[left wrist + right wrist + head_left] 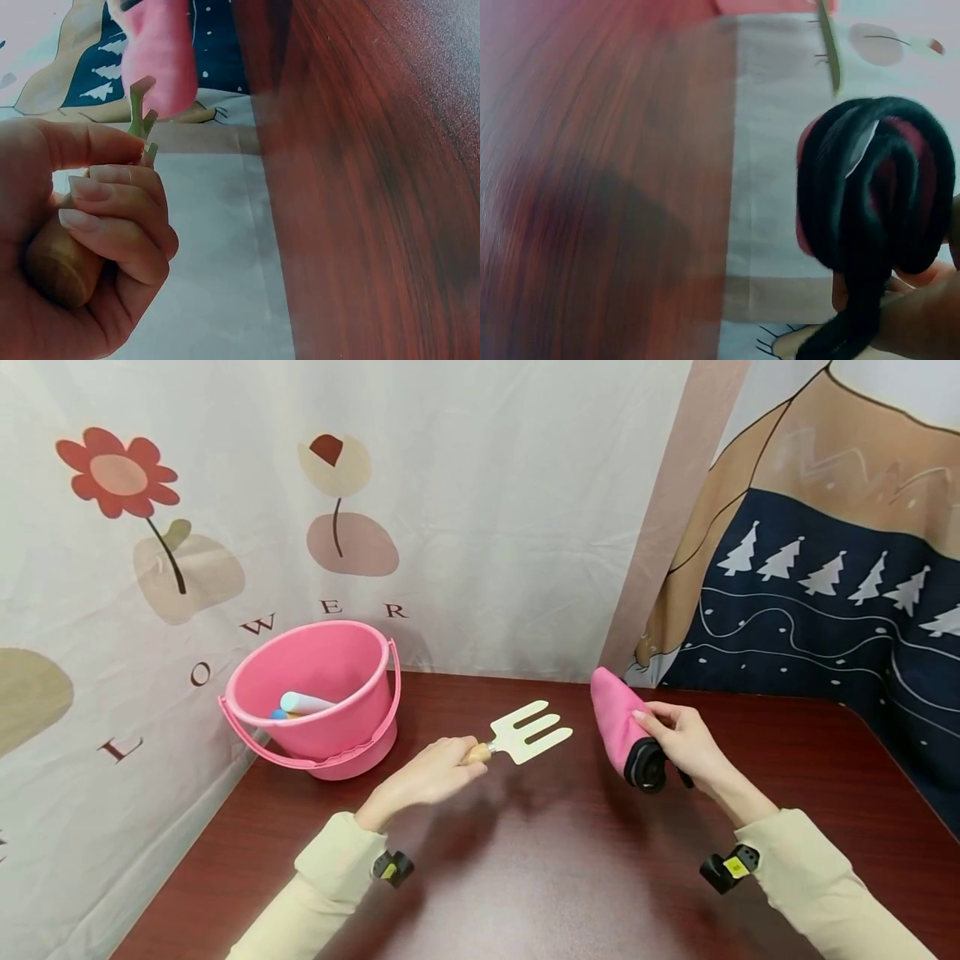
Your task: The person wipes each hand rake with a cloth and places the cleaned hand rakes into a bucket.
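Note:
My left hand (429,774) grips a small garden fork by its wooden handle (66,270), fingers wrapped round it. The fork's pale three-tined head (528,732) points right, held above the table. In my right hand (688,745) is a rolled pink cloth item (617,718) with black edging, pinched near its lower end. The right wrist view shows that end close up, with thick black trim (817,199) coiled in loops and a black strap (847,330) hanging down. What the cloth item is when unrolled cannot be seen. Fork and cloth are apart.
A pink bucket (360,739) with its handle down stands at the table's back left. Inside lie a pale blue cylinder (303,702) and other partly hidden things. A printed curtain (510,527) hangs behind the dark red wooden table (555,877).

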Demonstrator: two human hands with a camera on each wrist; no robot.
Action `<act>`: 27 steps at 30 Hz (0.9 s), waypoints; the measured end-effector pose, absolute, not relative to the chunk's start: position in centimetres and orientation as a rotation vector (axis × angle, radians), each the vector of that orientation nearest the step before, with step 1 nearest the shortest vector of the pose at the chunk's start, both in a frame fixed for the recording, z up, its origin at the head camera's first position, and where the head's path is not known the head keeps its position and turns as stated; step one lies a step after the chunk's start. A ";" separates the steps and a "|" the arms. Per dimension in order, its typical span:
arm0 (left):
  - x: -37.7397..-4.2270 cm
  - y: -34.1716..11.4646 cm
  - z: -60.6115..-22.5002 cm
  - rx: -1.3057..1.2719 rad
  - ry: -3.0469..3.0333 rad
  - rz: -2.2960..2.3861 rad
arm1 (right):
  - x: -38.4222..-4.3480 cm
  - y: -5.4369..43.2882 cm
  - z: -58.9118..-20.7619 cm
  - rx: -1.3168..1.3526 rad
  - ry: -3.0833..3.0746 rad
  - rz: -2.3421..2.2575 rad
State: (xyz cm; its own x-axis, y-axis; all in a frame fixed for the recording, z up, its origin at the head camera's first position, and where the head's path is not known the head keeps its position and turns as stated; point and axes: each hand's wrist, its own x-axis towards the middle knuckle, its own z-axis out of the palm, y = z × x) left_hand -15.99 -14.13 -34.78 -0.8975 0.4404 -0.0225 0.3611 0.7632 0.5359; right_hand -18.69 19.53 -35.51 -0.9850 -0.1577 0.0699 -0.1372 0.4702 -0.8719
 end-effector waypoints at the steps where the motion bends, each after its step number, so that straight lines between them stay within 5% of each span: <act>1: -16.0 -14.2 -34.7 0.632 2.818 0.808 | -18.6 19.5 -35.6 -0.297 2.754 -1.516; 27: -16.6 -21.9 -25.9 0.210 3.081 0.593 | -17.2 18.1 -39.0 -0.999 3.658 -0.639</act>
